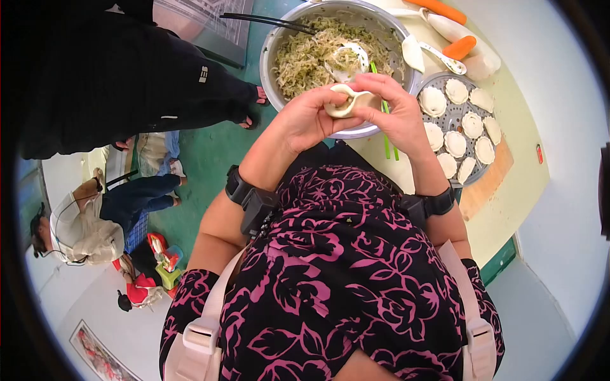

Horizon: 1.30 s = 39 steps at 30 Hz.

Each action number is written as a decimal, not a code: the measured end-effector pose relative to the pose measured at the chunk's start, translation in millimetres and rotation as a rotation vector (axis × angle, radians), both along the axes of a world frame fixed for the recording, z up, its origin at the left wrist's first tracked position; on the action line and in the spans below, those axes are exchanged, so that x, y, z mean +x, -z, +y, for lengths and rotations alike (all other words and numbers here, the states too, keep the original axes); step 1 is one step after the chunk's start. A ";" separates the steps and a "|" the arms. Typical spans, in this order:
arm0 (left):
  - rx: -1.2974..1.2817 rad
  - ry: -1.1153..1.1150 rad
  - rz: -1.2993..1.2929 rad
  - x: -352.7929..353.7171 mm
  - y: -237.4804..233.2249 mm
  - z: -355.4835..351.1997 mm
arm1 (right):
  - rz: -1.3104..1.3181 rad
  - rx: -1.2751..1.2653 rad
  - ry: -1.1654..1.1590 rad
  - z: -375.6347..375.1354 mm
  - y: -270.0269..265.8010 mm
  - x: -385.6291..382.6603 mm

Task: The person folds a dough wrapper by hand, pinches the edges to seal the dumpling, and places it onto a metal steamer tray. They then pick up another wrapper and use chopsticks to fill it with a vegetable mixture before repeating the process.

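Note:
Between my two hands is a dumpling wrapper [359,101], its pale dough curved up around a hollow. My left hand [311,111] grips its left side, with the thumb at the opening. On the other side, the thumb and fingers of my right hand [397,111] pinch the dough edge. Both hands are over the near rim of a large metal bowl [270,79]. Inside the bowl lies shredded greenish filling [305,54], with a white spoon or small dish [356,57] partly sunk in it. How much filling the wrapper holds is mostly hidden.
A round perforated tray [452,117] with several shaped dumplings stands right, over a wooden board [492,178]. Dark chopsticks [267,21] rest across the bowl; green chopsticks [386,136] lean at its near side. Carrots [459,47], a white radish [454,32] and a spoon [445,60] lie behind. People are at left.

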<state>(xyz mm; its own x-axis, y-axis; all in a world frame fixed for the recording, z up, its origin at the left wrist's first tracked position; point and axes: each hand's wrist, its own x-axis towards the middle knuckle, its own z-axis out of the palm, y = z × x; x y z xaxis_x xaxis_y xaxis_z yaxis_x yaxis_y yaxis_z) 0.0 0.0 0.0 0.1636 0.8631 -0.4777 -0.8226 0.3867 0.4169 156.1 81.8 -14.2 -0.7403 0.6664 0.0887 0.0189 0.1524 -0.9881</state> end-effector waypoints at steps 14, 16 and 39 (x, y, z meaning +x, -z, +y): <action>0.016 0.181 0.248 7.2 0.7 2.3 | -0.070 0.048 -0.099 1.5 -6.5 8.7; -0.017 0.170 0.227 9.4 0.6 3.8 | -0.100 0.092 -0.123 0.5 -8.5 6.7; -0.030 0.047 -0.132 3.1 -8.6 4.9 | -0.022 0.578 0.073 0.4 -1.5 4.2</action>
<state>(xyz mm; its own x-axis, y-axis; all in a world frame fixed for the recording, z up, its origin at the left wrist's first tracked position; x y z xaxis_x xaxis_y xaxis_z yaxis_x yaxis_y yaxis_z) 3.1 4.9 8.6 0.2663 0.8387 -0.4750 -0.8502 0.4366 0.2941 160.4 82.2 -12.8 -0.7002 0.5635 0.4384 0.0691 0.6646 -0.7440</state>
